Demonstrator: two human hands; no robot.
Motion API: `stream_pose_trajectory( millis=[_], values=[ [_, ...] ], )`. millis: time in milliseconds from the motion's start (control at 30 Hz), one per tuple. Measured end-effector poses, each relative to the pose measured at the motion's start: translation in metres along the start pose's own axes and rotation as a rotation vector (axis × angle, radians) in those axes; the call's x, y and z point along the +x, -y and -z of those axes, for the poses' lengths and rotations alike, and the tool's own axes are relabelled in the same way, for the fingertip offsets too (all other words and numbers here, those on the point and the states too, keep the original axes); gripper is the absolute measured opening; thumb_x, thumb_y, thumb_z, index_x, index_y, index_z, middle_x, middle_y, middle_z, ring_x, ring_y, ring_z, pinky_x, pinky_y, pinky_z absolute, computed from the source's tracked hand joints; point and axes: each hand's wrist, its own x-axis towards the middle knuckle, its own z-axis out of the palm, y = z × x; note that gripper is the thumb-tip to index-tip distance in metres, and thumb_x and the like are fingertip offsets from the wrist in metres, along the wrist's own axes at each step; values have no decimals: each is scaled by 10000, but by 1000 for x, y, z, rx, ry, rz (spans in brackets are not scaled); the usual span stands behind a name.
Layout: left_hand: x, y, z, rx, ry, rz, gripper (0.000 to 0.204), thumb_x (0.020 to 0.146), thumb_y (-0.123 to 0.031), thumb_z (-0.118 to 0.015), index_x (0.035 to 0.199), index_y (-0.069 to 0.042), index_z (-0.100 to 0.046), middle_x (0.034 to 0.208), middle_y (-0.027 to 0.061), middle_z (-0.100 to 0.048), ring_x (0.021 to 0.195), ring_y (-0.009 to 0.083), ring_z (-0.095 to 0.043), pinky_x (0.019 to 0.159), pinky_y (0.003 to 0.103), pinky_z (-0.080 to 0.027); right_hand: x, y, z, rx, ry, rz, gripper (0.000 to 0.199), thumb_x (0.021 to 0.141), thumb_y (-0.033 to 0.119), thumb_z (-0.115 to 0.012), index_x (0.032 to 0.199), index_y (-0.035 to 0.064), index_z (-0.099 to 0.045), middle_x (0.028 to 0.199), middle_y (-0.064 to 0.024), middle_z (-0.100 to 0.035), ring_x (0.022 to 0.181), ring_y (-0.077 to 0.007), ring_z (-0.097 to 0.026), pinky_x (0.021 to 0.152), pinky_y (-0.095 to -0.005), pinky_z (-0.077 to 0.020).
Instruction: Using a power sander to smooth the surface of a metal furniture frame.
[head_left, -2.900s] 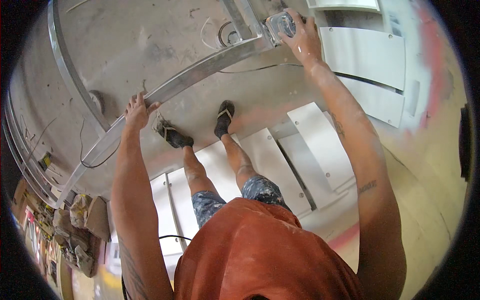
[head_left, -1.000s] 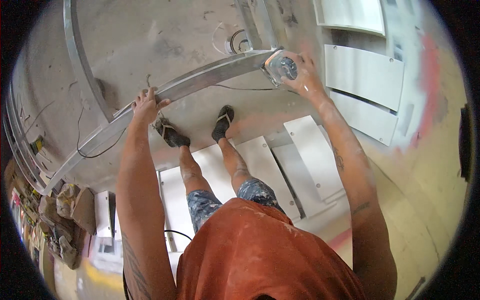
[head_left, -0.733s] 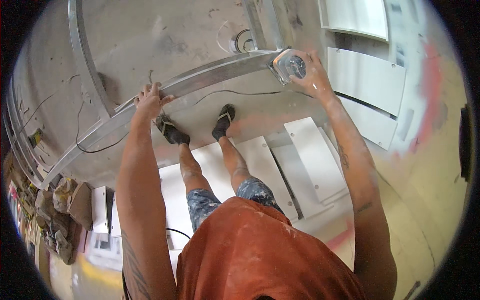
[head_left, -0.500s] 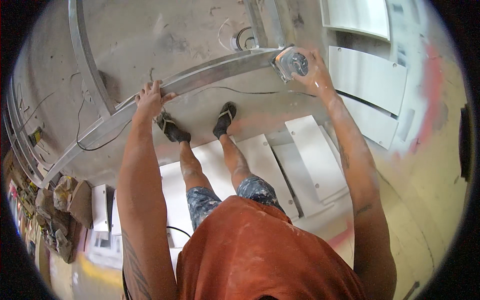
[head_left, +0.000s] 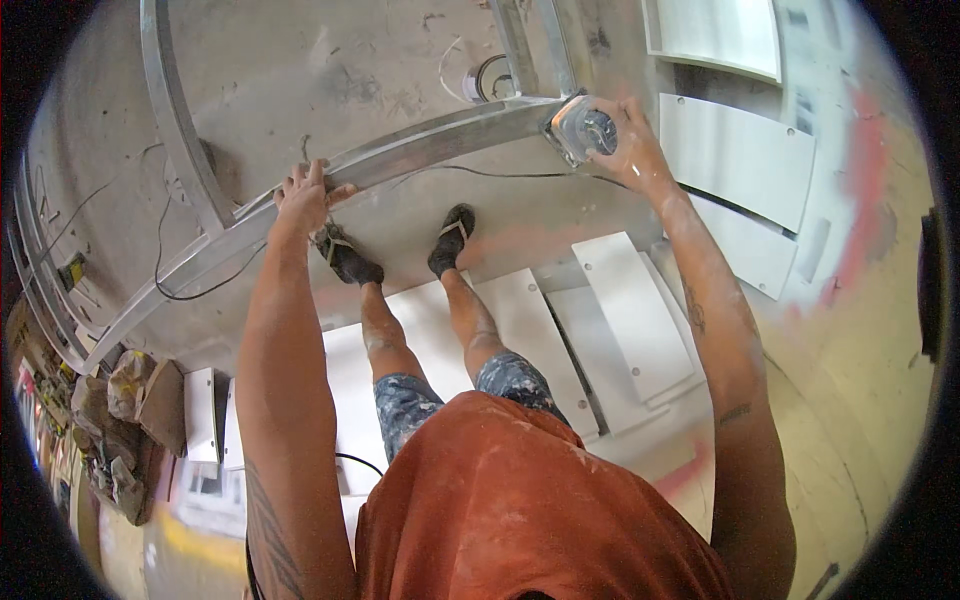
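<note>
dusty concrete floor (head_left: 330,90), white panels (head_left: 630,310) underfoot. left hand (head_left: 305,195) clenched on long metal rail (head_left: 420,150), mid-span. right hand (head_left: 630,150) grasping angle grinder (head_left: 580,130) at rail end. rail looks stiff, heavy, sharp-edged; hold flat faces.

White panels (head_left: 632,312) on concrete floor (head_left: 300,70) (dusty); black cable (head_left: 175,285) nearby

left hand (head_left: 305,197) grips a long curved grey metal frame bar (head_left: 420,150); right hand (head_left: 630,150) presses a round grey power grinder (head_left: 582,130) onto it, above white flat panels (head_left: 630,310).
</note>
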Motion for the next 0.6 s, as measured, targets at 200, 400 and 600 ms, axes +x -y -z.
stream_pose_trajectory(
  millis=[200,400,600],
  values=[
    [5,4,0,-13,0,-11,960,826,-803,-605,1525,-174,-414,1486,228,-436,1406,487,-403,1113,660,-342,-6,-8,-2,102,12,-8,797,684,207,-884,1395,237,-524,1179,-151,-510,1135,-405,-537,1054,-503,-435],
    [5,7,-6,-19,-6,-25,958,831,-808,-585,1529,-175,-413,1479,211,-455,1382,487,-432,1093,675,-342,-1,4,3,94,34,-62,783,704,209,-873,1401,256,-520,1217,-174,-512,1149,-421,-543,1043,-502,-461],
    [7,10,-7,-3,-28,-35,951,832,-811,-576,1530,-187,-411,1468,202,-464,1374,484,-439,1094,671,-343,-4,5,10,45,129,-121,768,718,189,-838,1405,173,-495,1275,-171,-511,1220,-428,-550,1078,-483,-470]
  ],
)
